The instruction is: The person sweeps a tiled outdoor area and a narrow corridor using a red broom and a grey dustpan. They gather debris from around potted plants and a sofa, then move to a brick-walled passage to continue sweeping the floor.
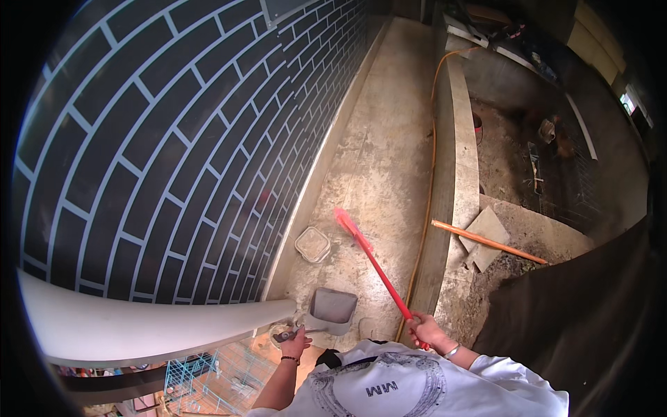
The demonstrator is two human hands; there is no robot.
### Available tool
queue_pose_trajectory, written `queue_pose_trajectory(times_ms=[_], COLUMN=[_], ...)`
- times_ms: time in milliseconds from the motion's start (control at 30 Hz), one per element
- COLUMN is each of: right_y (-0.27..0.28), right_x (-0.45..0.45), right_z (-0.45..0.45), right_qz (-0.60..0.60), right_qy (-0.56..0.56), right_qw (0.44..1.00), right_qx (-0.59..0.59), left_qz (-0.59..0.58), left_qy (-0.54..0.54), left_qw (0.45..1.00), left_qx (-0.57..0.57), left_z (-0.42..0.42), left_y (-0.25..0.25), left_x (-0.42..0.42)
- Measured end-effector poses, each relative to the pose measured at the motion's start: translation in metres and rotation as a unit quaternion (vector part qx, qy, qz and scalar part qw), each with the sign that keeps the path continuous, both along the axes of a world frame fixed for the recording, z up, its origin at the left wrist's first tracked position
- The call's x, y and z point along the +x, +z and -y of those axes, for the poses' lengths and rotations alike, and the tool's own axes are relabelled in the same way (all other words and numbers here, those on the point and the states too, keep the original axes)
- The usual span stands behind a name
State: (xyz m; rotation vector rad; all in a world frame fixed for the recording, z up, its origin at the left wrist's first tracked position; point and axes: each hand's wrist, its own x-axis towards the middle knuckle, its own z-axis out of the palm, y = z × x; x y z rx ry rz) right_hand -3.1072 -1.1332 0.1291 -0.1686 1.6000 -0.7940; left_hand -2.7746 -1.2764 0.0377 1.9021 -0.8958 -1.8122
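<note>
My right hand grips the red handle of a broom, whose pink-red head rests on the concrete floor up and to the left. My left hand is closed around the end of a thin dark handle that runs right to a grey dustpan on the floor. The pan lies between my hands, a little beyond them. A square tub with a pale lid or contents stands past the dustpan, beside the wall.
A dark brick-pattern wall runs along the left, with a white column near me. An orange hose follows the low ledge at the right. A wooden pole lies over flat slabs. A blue wire cage stands at lower left.
</note>
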Motion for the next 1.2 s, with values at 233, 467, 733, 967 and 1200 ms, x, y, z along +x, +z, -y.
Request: queue_pose_trajectory(times_ms=[233,467,733,967,1200], right_y=[0.005,0.004,0.027,0.026,0.018], right_x=[-0.045,-0.097,-0.16,-0.242,-0.382], right_z=[0.049,0.154,0.273,0.351,0.445], right_qz=[-0.045,-0.051,-0.037,-0.054,-0.101], right_qy=[-0.04,-0.107,-0.167,-0.206,-0.226], right_qw=[0.997,0.99,0.976,0.961,0.951], right_qx=[-0.043,-0.082,-0.138,-0.175,-0.187], left_qz=[-0.086,-0.117,-0.122,-0.097,-0.097], left_qy=[0.023,-0.039,-0.104,-0.125,-0.134], left_qw=[0.995,0.989,0.98,0.98,0.978], left_qx=[-0.048,-0.087,-0.115,-0.123,-0.126], left_z=[0.039,0.126,0.259,0.371,0.487], left_y=[0.045,0.059,0.089,0.088,0.058], left_x=[-0.061,-0.129,-0.214,-0.311,-0.443])
